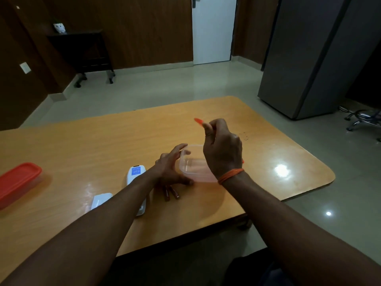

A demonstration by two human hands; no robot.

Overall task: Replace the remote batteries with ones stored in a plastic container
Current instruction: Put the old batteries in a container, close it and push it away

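Forearms: two bare forearms reach in from the bottom edge, nearest the viewer, over a wooden table.
Landmark: a small clear plastic container sits open near the middle of the table; every place below is given from it.
Far left of the container: a second, longer container with a red lid on it, well apart, at the table's left edge.
Left of the container: a white remote lies back-up, partly under the left forearm; its white battery cover lies loose nearer the viewer.
Just left and nearer: two dark reddish batteries lie side by side on the table, beside the remote.
Left hand: fingers spread apart, curved round the container's left wall and steadying it, not clamped.
Right hand: raised above the container, fingers pinched on an orange lid, of which only an edge shows.
Right wrist: an orange thread band.
Container contents: blurred; no batteries can be made out inside.
Task stage: likely lifting the lid off or setting it back.
Risk: the loose batteries could roll off the near edge if a forearm brushes them; old and new cells could be confused.
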